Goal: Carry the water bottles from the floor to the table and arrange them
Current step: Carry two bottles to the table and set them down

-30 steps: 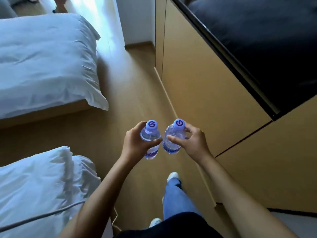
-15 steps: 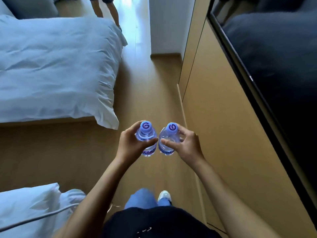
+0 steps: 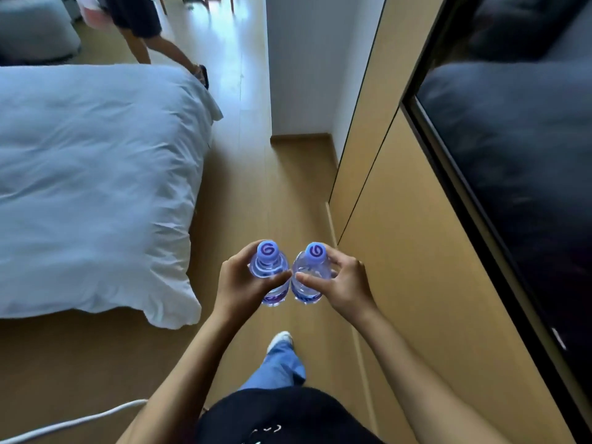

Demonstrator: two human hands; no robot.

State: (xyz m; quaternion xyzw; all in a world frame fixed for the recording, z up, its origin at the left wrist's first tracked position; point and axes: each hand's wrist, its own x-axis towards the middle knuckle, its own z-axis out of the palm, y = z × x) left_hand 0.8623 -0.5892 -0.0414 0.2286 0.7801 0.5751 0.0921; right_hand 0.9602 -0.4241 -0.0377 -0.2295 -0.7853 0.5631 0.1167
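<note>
I carry two small clear water bottles with purple caps, upright and side by side at waist height over the wooden floor. My left hand (image 3: 241,285) grips the left bottle (image 3: 269,267) around its shoulder. My right hand (image 3: 341,285) grips the right bottle (image 3: 311,271) the same way, thumb across its front. The two bottles nearly touch. No table is in view.
A bed with a white duvet (image 3: 96,187) fills the left side. A tan cabinet wall (image 3: 416,283) with a dark mirror panel (image 3: 512,187) runs along the right. Another person's legs (image 3: 150,36) stand at the far end of the aisle. A white cable (image 3: 73,423) crosses the lower left.
I have walked forward along the aisle between bed and cabinet. The bottles stay held the same way. The nearer bed has dropped out of view, and another person's legs have come into view ahead.
</note>
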